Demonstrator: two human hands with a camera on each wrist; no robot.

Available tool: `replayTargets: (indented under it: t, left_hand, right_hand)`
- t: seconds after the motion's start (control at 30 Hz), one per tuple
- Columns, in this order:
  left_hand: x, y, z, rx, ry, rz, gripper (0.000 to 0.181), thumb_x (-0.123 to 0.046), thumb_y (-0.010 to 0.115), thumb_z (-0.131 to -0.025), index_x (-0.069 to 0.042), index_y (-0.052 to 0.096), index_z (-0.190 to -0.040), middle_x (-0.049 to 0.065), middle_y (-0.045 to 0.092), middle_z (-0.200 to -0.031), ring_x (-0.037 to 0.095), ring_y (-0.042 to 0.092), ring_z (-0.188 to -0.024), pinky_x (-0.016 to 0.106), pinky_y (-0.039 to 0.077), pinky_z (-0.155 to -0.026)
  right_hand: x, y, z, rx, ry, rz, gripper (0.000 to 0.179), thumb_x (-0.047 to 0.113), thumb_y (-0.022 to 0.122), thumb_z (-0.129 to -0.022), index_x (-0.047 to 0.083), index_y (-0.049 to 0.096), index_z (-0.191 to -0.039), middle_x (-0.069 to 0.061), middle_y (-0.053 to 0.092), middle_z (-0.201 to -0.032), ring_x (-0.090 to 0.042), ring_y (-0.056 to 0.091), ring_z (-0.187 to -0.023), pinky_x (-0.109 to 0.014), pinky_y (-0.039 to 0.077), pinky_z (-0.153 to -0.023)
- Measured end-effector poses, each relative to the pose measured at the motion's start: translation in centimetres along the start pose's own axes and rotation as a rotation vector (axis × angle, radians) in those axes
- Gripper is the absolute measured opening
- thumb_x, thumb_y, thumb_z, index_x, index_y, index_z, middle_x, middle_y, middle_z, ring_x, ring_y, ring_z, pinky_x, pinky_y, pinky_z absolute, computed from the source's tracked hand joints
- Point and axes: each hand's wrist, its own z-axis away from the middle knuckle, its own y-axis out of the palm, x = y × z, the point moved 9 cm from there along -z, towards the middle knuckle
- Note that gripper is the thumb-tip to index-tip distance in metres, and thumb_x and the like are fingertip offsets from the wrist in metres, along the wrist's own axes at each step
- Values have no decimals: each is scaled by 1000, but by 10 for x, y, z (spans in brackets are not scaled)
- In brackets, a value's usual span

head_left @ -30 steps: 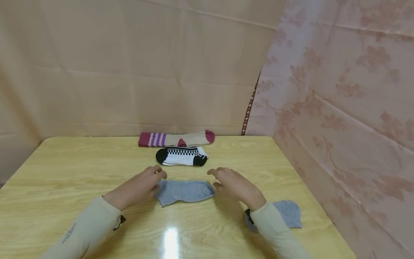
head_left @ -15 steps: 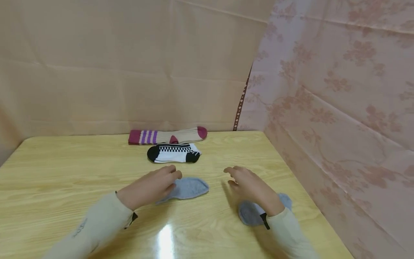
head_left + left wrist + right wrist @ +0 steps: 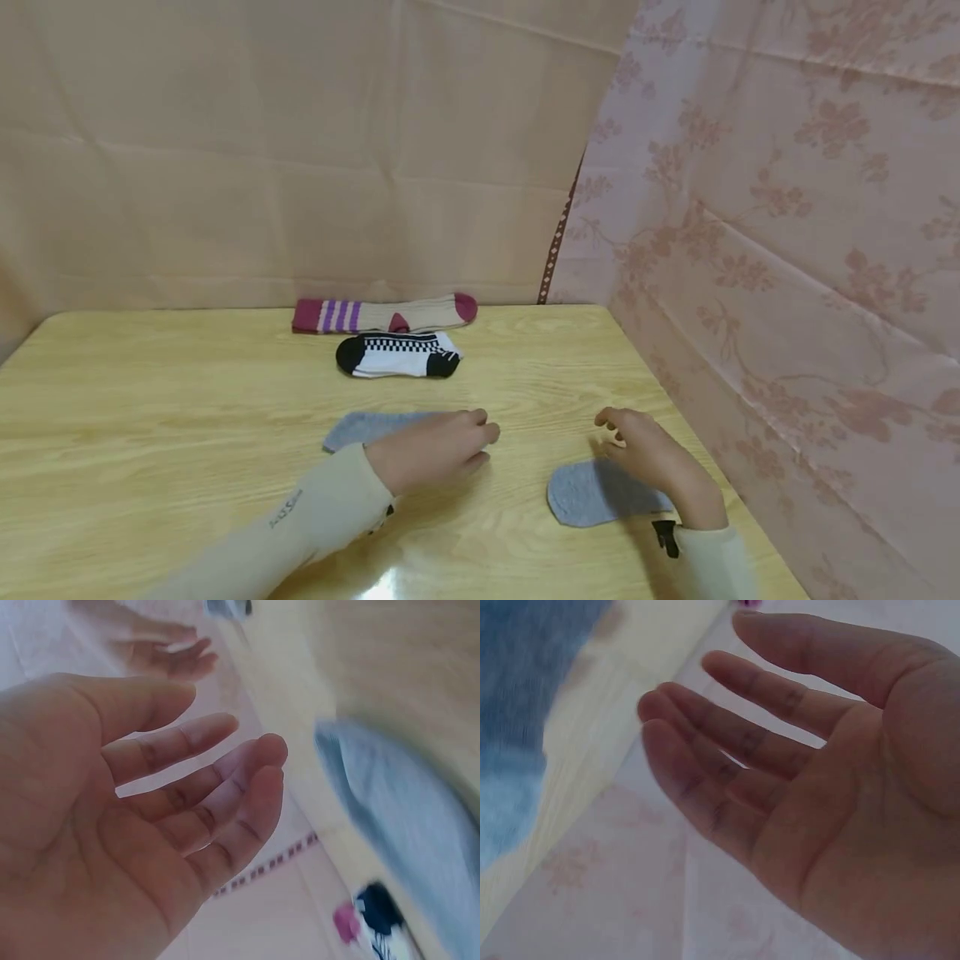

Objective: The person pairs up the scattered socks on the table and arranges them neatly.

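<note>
My left hand (image 3: 438, 450) hovers over a grey ankle sock (image 3: 367, 427), covering much of it in the head view. Its fingers are relaxed and hold nothing, as the left wrist view of the palm (image 3: 112, 802) also shows. To the right, my right hand (image 3: 648, 454) is above the far right end of a second grey sock (image 3: 588, 493), whose toe end points left. The right wrist view shows that palm (image 3: 840, 795) bare, with loosely bent fingers and a blurred part of the grey sock (image 3: 532, 697) beyond them.
Further back lies a white sock (image 3: 397, 357) with black toe, heel and checks. Behind it, along the table's far edge, is a long beige sock (image 3: 386, 315) with maroon ends and purple stripes. A beige curtain (image 3: 300, 167) and a floral curtain (image 3: 787, 208) border the wood-grain table (image 3: 150, 392).
My left hand has moved right across the nearer grey sock, from its left end towards its right end. My right hand has moved right, from beside that sock to above the second grey sock.
</note>
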Motion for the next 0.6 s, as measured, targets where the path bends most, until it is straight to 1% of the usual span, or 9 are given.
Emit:
replayTargets:
  t: [0.1,0.17,0.23,0.33,0.47,0.53,0.6]
  left_hand:
    - [-12,14,-14,23,23,-21,13,-17,64,-98,-8,67,-107,1,60,-89,7,52,-71,18,49,-65]
    - [-19,20,-20,35,30,-48,14,-20,63,-99,-10,68,-108,-1,60,-90,6,54,-71,17,49,-65]
    - [-25,26,-26,45,40,-67,16,-21,63,-99,-12,68,-110,-1,62,-92,5,55,-73,16,49,-65]
    - [-34,32,-37,52,53,-57,17,-21,62,-99,-13,68,-112,-2,62,-93,4,56,-75,16,48,-65]
    - [-43,37,-52,47,61,-27,14,-19,60,-100,-13,69,-108,-3,61,-90,3,53,-73,15,46,-62]
    - [-47,40,-59,43,61,-28,13,-20,60,-100,-13,69,-107,-3,61,-89,3,52,-72,15,45,-61]
    - [-52,45,-66,43,70,-29,13,-22,59,-101,-14,68,-107,-3,60,-89,3,51,-70,15,44,-59]
  right_hand:
    - [-16,-5,4,-22,31,-10,27,1,67,-91,-5,60,-116,-22,65,-113,-37,64,-98,-47,55,-79]
    - [-22,-6,4,-29,44,-8,24,4,66,-93,-5,60,-114,-21,65,-110,-37,63,-97,-48,55,-80]
    - [-27,-5,4,-18,63,-6,23,8,65,-95,-4,60,-113,-21,65,-110,-38,62,-99,-50,54,-82]
    - [-35,-3,4,-6,86,11,22,10,66,-95,-4,60,-111,-22,65,-111,-42,61,-103,-52,53,-83]
    - [-45,-6,5,-38,81,49,21,4,69,-89,-5,61,-106,-24,65,-110,-42,63,-101,-52,53,-81]
    - [-53,-7,7,-55,93,67,20,3,70,-86,-4,62,-102,-23,67,-105,-40,64,-98,-52,53,-80]
    - [-61,-6,9,-45,116,75,18,3,71,-83,-3,63,-98,-21,67,-100,-38,64,-94,-51,52,-78]
